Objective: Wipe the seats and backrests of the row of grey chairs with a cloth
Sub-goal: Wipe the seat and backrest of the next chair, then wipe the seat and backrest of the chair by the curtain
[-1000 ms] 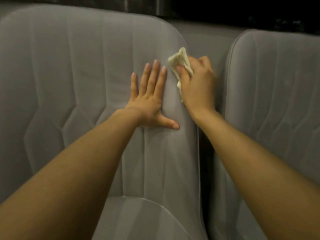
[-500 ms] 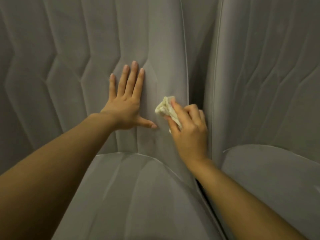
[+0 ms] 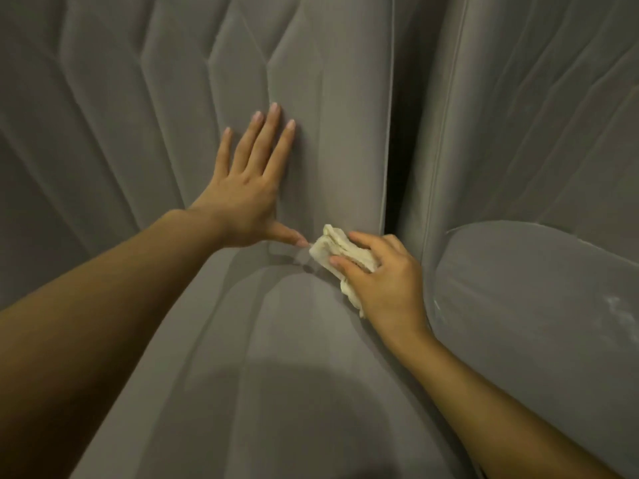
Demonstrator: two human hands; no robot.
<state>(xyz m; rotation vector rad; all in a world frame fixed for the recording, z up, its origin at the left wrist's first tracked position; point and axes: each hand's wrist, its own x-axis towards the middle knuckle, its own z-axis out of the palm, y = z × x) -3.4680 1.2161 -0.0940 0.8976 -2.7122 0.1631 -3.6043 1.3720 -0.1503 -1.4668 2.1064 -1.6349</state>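
Wiping stands at the crease where the backrest (image 3: 166,108) meets the seat (image 3: 276,357) of the left chair. The right hand (image 3: 383,281) grips a bunched cream cloth (image 3: 337,248) with its fingers curled over it. It presses the cloth into the crease near the chair's right edge, just beside the dark gap between the chairs. The left hand (image 3: 249,188) lies spread and flat on the backrest, thumb tip almost touching the cloth.

Assessment: partway. This seat looks not yet wiped. The right chair (image 3: 536,115) shows pale smears on its seat (image 3: 619,305) and appears outstanding. The remainder of the row is out of view.
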